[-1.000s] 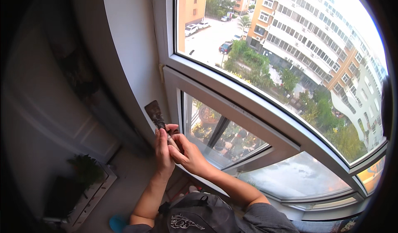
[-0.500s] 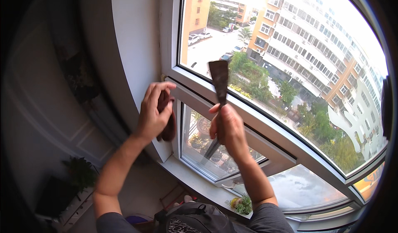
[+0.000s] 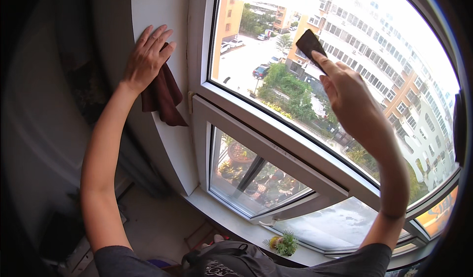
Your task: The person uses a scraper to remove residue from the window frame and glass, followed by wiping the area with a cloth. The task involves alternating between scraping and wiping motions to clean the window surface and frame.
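Note:
My left hand point(image 3: 148, 60) lies against the white wall beside the window, its fingers stretched upward. Beneath its palm it holds a dark brown cloth point(image 3: 165, 92), whose loose end hangs below the hand. My right hand point(image 3: 354, 97) is raised in front of the large upper window pane point(image 3: 290, 87) and grips a putty knife point(image 3: 310, 44). The dark, flared blade points up and left, with a finger stretched along it; the handle is hidden in the hand. Whether the blade touches the glass I cannot tell.
A white window frame point(image 3: 276, 124) runs between the upper pane and a smaller lower sash point(image 3: 256, 173) with a handle point(image 3: 268, 223). A small potted plant point(image 3: 283, 243) stands on the sill point(image 3: 221, 213). Buildings, trees and parked cars show outside.
My left hand has moved up and left with the cloth onto the wall. My right hand has carried the putty knife up and right across the upper pane, the blade now tilted left.

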`<state>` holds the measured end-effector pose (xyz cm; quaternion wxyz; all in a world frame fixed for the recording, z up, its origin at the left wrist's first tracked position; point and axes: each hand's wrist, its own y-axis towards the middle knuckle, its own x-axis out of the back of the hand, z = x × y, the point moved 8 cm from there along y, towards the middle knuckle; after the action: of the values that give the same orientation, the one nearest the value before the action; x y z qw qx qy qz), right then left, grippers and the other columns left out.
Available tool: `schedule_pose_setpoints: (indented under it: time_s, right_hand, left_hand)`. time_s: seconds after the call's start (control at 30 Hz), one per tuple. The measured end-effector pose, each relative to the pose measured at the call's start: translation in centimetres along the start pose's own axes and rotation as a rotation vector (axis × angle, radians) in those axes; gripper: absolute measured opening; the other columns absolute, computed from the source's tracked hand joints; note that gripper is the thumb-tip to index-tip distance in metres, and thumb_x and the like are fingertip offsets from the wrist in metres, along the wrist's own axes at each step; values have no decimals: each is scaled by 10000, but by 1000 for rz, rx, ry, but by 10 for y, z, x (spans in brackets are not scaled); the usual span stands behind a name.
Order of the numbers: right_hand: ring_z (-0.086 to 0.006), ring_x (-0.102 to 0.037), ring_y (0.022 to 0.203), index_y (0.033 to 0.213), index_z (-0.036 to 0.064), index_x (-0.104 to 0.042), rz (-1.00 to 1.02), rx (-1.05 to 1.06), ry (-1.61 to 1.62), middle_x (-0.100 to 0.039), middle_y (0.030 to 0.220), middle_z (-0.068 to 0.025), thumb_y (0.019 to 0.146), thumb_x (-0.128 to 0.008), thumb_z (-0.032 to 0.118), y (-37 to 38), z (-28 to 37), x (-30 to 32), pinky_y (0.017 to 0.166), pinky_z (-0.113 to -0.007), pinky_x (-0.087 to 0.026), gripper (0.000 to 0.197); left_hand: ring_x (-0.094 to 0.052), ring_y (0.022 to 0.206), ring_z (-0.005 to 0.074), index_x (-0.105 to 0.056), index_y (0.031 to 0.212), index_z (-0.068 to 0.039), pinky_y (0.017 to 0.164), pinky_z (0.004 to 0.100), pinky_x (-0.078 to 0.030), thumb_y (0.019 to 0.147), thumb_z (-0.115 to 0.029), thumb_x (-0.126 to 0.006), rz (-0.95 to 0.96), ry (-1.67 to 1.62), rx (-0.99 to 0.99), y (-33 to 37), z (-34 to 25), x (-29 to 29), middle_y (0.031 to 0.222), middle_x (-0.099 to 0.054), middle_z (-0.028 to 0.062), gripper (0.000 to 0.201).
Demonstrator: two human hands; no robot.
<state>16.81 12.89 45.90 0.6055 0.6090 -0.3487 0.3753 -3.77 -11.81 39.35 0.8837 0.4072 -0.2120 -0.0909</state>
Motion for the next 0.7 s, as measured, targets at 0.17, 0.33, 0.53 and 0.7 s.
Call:
schedule_pose_setpoints:
  time_s: [0.17,0.33,0.53,0.7]
  right_hand:
    - [-127,-452,427,1341,-13,-483,146,-133,-66,-568,583,-133,981,-433,77,20,12,12,474,-340,-398,375]
    - [-94,-423,412,1354,0,-474,171,51,-335,-563,592,-97,1001,-388,111,72,21,-14,456,-310,-402,379]
    - [-63,-385,391,1393,33,-434,310,-201,-116,-497,551,-38,1025,-328,134,82,41,-17,380,-273,-374,396]
    - [-64,-400,386,1382,34,-449,258,-181,-61,-504,562,-28,1023,-337,134,84,37,-16,369,-260,-386,389]
  left_hand:
    - [-443,1303,262,-586,1064,-64,1128,458,-279,912,-90,-515,-42,46,93,2,7,-1,1297,-551,90,170]
    - [-435,1313,260,-587,1073,-72,1125,459,-280,916,-102,-515,-73,52,105,7,4,-4,1313,-546,83,175]
    - [-440,1310,255,-596,1052,-79,1127,448,-282,917,-111,-512,-55,82,105,0,6,-3,1309,-550,79,162]
    - [-447,1305,250,-603,1046,-83,1129,435,-285,912,-111,-514,-79,64,114,1,5,-5,1292,-560,72,163]
